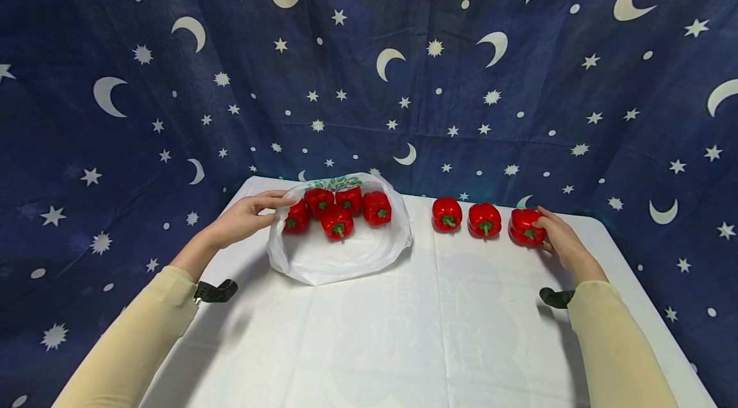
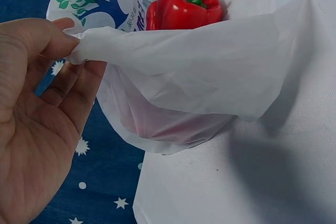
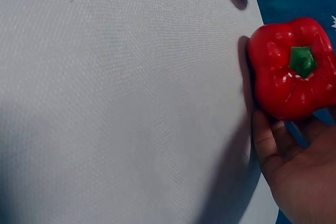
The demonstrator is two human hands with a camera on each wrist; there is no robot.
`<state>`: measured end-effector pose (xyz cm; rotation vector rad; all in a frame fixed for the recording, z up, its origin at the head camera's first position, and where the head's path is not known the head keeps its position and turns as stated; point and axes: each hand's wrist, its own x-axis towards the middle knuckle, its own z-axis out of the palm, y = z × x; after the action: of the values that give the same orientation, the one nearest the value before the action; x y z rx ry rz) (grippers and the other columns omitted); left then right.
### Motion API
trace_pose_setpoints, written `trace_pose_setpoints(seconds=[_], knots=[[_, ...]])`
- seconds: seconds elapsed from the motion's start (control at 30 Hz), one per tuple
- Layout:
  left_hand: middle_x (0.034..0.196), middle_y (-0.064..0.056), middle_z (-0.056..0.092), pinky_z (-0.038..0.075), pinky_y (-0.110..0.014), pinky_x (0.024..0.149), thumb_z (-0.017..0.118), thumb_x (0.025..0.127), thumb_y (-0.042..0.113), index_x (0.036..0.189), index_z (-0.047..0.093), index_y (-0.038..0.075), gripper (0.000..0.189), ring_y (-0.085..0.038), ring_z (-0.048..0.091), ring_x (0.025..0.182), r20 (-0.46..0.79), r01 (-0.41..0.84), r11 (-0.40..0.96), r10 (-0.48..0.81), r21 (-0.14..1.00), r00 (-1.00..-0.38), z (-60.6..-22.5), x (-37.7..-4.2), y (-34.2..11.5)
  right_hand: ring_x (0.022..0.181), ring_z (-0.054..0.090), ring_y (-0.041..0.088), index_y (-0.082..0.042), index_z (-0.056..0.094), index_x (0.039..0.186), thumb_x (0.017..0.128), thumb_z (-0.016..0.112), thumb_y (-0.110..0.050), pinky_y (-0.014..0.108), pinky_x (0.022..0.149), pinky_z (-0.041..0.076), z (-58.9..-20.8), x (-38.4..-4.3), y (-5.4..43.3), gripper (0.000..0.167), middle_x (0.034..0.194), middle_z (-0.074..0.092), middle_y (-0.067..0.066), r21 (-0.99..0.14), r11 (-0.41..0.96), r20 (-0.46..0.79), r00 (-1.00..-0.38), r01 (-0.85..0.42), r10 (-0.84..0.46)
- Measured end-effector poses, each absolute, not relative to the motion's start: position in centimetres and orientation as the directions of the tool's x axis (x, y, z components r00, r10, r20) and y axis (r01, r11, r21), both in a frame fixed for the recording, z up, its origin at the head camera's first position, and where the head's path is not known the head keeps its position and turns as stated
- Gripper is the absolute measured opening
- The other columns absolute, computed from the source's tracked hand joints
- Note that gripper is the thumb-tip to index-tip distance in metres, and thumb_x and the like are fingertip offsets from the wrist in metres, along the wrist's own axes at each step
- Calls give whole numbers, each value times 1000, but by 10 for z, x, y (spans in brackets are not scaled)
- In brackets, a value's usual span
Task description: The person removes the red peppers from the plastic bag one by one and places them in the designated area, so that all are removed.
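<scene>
A white plastic bag point(image 1: 360, 261) with a green and blue tree print lies with its mouth wide toward me. Several red bell peppers point(image 1: 337, 223) sit inside it, toward the back. My left hand point(image 1: 248, 216) pinches the bag's left rim between thumb and fingers, as the left wrist view shows up close. At the table's far right, my right hand point(image 1: 562, 241) grips a red bell pepper point(image 3: 294, 69) with a green stem from its right side. Two more bell peppers, a middle one point(image 1: 484, 221) and a left one point(image 1: 446, 214), stand in a row between it and the bag.
A white cloth covers the table point(image 1: 375, 344). Behind and around it hangs a dark blue curtain point(image 1: 346, 75) with moons and stars, close to the table's back edge. Black straps with camera mounts point(image 1: 216, 291) are on both wrists.
</scene>
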<state>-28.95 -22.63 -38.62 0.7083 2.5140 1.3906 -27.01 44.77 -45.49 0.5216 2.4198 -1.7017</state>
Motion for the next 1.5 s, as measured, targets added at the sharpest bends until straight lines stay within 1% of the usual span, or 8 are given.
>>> trace_pose_setpoints(seconds=[0.23,0.37,0.53,0.63,0.8,0.9,1.17,1.5], knots=[[158,-13,40,27,-62,116,57,103,7,142,62,8,40,-37,26,150,60,313,466,481,828,-875,-386,-288,-227,150,15,51,-17,-1,165,103,43,-33,58,117,28,-453,-268,449,78,168,1,24,-880,311,-294,-927,358,234],[159,-13,40,28,-61,115,56,103,8,143,62,9,40,-38,26,151,51,305,471,477,828,-877,-385,-289,-227,144,34,45,-13,8,165,102,43,-34,44,109,44,-454,-267,457,76,166,16,27,-872,343,-243,-917,350,317],[159,-13,39,26,-62,116,56,103,8,143,62,9,40,-37,26,151,50,303,471,476,828,-878,-385,-290,-227,139,40,43,-4,18,163,104,36,-34,44,105,48,-447,-259,460,69,158,33,31,-868,433,-87,-932,245,353],[160,-13,38,27,-61,116,56,103,8,143,62,9,40,-38,26,151,47,301,478,473,825,-880,-385,-290,-227,139,38,45,-2,20,163,105,34,-29,52,108,43,-435,-251,454,65,158,33,31,-868,464,-19,-944,179,328],[160,-12,37,31,-59,115,56,104,10,143,62,10,40,-39,26,150,43,298,482,471,824,-881,-385,-290,-227,121,52,20,-4,27,162,105,38,-25,36,103,49,-424,-248,445,61,159,35,27,-868,483,53,-943,119,328],[160,-12,38,32,-58,114,56,104,10,143,62,10,40,-38,27,150,43,298,477,475,827,-879,-385,-290,-227,114,52,9,-6,32,161,105,40,-24,36,106,47,-420,-246,438,59,157,38,25,-869,489,104,-940,74,326],[160,-12,38,32,-59,114,56,104,10,143,62,10,40,-38,27,150,46,301,476,476,827,-878,-385,-291,-226,143,38,37,-14,32,162,107,48,-33,53,117,31,-405,-239,409,60,160,36,19,-868,496,188,-948,-37,259],[160,-12,39,31,-59,115,56,103,9,143,62,10,40,-38,27,150,54,309,474,478,825,-877,-386,-290,-226,144,34,39,-13,34,161,107,53,-28,63,116,27,-387,-234,358,59,160,38,17,-858,475,259,-963,-197,68]])
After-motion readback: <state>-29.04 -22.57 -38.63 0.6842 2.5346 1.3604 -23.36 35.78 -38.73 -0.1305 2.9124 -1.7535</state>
